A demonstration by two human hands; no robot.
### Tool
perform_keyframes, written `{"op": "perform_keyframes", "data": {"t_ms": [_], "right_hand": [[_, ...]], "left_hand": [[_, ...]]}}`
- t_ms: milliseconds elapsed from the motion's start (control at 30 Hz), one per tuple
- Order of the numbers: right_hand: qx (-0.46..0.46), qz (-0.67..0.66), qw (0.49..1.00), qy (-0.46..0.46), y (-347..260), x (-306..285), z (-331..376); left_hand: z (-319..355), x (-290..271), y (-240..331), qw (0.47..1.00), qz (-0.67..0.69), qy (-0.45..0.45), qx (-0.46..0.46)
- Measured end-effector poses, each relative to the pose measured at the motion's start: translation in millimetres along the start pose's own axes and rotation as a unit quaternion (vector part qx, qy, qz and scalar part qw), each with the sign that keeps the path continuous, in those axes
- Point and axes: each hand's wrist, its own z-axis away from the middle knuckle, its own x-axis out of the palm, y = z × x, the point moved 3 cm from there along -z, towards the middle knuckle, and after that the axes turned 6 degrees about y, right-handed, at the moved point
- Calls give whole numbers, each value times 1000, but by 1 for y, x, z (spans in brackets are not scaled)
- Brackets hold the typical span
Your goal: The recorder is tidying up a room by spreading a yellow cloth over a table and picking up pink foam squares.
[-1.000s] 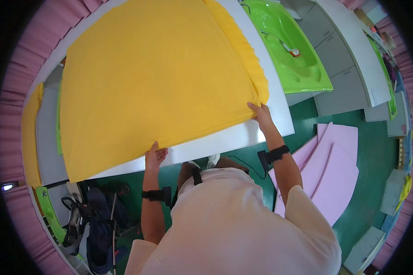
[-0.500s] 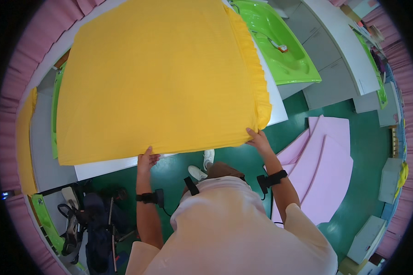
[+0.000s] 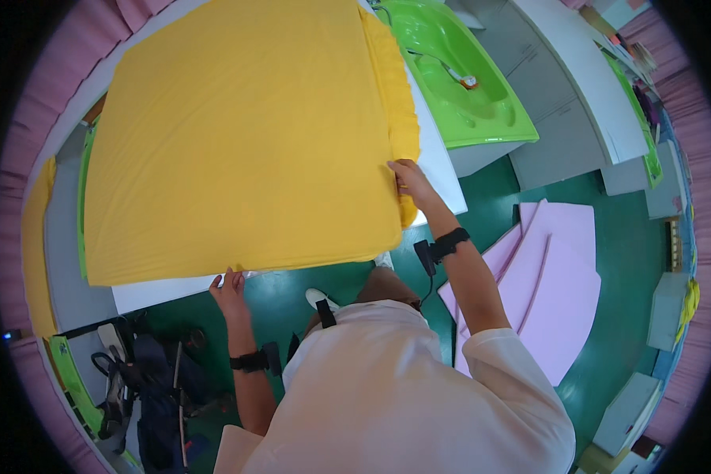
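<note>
- Yellow fabric sheet [image 3: 237,150] lies spread flat over a white table [image 3: 438,170], covering nearly all of it; both hands are at its near edge.
- Left hand [image 3: 229,288] sits at the sheet's near left edge, fingers curled up onto the hem; whether it pinches the cloth or only touches it, cannot tell.
- Right hand [image 3: 409,180] is at the sheet's right side near the corner, fingers closed on the cloth edge, gripping it.
- Just beyond the right hand, a stack of more yellow layers [image 3: 399,103] shows as a ruffled band along the sheet's right edge, drooping over the table edge below the hand.
- Black wrist straps: one on the left wrist [image 3: 249,362], one on the right wrist [image 3: 449,243].
- Right of the right hand, well apart: a bright green moulded tray [image 3: 482,110] with a small tool lying in it.
- Below the right forearm, pink foam sheets [image 3: 553,284] lie fanned on the green floor [image 3: 600,205].
- Left of the left hand, low down: dark bags [image 3: 146,395] on the floor.
</note>
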Motion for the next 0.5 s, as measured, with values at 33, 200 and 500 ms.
{"op": "perform_keyframes", "data": {"t_ms": [33,200,500], "right_hand": [[39,-28,996,-75,-3,7,-8],[159,-185,940,-237,-31,40,10],[162,-88,915,-359,-22,34,-17]], "left_hand": [[10,3,-2,1000,-10,-28,-6],[72,58,-12,996,-83,-29,30],[85,59,-80,965,-215,-90,119]]}}
